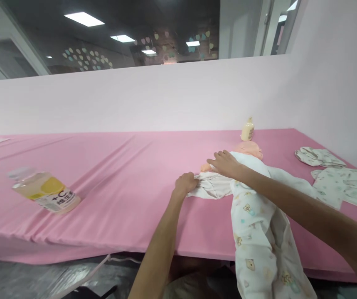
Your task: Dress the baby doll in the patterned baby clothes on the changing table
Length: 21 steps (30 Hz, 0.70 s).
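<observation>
Pinching L edge of white cloth (214,187) w/ bent fingers of left hand (186,182), just L of doll (249,148). Reaching over doll's body w/ right hand (226,165), fingers curved & slightly apart, tips at doll's small hand (205,167), right by top edge of white cloth; can't tell if gripping or only touching, thumb side hidden. Lying on pink tabletop (119,178), toward R side, head to far edge: same doll, body mostly hidden by white clothing & right forearm (278,189). Running down from doll & hanging over front edge of tabletop: patterned garment (253,228) w/ little bears, pale ground. Standing just beyond doll's head, nr back wall (166,99): cream pump bottle (247,131). Lying at far R, close together: folded cloth (318,157) & larger printed cloth (349,187), both w/ small motifs. Well apart, on L part of tabletop: drink bottle (49,193), yellow & white label, pale cap, looking tilted to L, a bit blurred. Above back wall: dark window (178,25) w/ heart shapes (86,58) & bright light panels. Below front edge, at L: grey floor (10,274) & pale cord (91,273).
</observation>
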Motion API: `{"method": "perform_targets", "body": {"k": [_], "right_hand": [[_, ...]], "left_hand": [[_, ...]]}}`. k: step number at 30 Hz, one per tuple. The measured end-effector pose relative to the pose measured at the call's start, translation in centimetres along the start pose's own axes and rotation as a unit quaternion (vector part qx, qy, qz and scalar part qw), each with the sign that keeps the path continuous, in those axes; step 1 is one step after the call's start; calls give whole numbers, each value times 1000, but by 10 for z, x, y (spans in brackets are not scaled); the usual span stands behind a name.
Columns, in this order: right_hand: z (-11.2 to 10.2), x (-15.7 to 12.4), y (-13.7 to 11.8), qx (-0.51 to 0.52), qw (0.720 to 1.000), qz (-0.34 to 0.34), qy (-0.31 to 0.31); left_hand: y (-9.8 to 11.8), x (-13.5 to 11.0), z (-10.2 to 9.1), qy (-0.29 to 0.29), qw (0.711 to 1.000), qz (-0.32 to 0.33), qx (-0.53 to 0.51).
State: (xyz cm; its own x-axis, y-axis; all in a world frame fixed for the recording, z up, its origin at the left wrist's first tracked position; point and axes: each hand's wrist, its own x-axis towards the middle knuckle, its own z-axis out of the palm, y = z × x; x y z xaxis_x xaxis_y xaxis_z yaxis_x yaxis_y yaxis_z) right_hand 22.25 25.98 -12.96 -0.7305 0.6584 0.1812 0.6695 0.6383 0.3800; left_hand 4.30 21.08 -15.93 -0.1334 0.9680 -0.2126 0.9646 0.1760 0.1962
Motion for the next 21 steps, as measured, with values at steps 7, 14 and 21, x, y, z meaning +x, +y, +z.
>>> {"method": "perform_targets", "body": {"k": [7, 14, 21], "right_hand": [[5, 8, -16, 75, 997, -21, 15], [-4, -12, -2, 156, 982, 0, 104], [17, -147, 97, 129, 935, 326, 63]], "left_hand": [[-6, 1, -2, -1, 994, 87, -60], [-21, 4, -12, -52, 972, 97, -209], [-25, 6, -23, 58, 997, -1, -54]]}}
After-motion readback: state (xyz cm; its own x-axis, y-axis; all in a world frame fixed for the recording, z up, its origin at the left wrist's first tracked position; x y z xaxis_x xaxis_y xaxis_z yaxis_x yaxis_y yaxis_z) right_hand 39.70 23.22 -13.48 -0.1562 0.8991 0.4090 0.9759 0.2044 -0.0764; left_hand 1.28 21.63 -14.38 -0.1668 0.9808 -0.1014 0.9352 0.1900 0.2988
